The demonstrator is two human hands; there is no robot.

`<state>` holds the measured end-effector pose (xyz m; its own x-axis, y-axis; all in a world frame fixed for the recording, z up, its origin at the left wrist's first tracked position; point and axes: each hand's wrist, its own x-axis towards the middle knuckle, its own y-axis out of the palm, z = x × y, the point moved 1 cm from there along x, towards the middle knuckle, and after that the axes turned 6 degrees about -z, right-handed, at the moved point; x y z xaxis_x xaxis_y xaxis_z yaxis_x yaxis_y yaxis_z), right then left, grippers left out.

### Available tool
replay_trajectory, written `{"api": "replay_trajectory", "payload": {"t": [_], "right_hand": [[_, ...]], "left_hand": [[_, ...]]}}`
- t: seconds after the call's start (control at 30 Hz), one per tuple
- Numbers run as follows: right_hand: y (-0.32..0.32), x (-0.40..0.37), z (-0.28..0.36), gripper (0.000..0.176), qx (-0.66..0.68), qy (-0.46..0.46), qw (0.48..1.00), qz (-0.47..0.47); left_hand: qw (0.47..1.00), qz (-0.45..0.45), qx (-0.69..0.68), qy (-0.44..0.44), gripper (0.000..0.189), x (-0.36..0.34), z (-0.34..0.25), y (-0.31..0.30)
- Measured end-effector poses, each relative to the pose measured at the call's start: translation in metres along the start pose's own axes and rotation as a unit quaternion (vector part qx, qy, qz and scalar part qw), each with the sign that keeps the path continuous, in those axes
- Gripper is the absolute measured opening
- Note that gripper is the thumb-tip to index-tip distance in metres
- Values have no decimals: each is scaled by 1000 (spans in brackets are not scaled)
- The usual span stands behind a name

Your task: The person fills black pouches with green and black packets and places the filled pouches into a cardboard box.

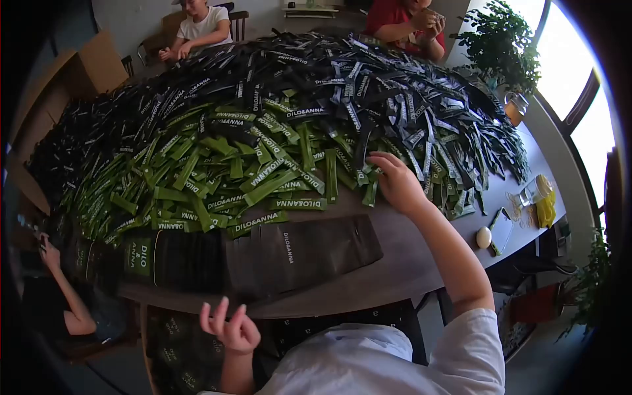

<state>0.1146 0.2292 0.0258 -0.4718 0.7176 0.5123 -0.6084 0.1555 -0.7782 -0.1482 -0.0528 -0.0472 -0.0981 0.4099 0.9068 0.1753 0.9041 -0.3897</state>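
Observation:
My right hand (397, 185) reaches over the near right edge of a big heap of stick sachets. Its fingers are loosely bent, apart from each other, with the tips at the heap beside a green stick sachet (370, 192) and a black stick sachet (361, 146). The thumb side is hidden. Held up in front of the table edge, my left hand (232, 329) has its fingers spread and nothing in them. Between the hands lies a black pouch (309, 253) marked DILO&ANNA, flat on the table. More black pouches (187, 257) lie to its left, one with a green label.
Black sachets (217, 62) form the heap's far side. A phone (501, 232), a white egg-shaped thing (484, 237), a tipped clear jar (536, 189) and a yellow thing (546, 212) sit at right. Other people sit at the far side and left. A box of pouches (181, 349) stands below.

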Motion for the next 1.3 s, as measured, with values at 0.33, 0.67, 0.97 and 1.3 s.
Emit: {"api": "replay_trajectory", "payload": {"t": [0.33,0.67,0.97,1.3], "right_hand": [[33,66,-41,43,-219,-242,941,87],[45,102,-29,29,-98,119,973,172],[25,90,-45,22,194,137,971,-27],[-52,-132,13,19,280,276,914,-102]], "left_hand": [[996,22,46,-80,26,-5,-42,40],[995,35,52,-78,27,-1,-44,40],[996,24,32,-76,26,4,-46,41],[958,231,-163,-57,37,72,-104,89]]}}
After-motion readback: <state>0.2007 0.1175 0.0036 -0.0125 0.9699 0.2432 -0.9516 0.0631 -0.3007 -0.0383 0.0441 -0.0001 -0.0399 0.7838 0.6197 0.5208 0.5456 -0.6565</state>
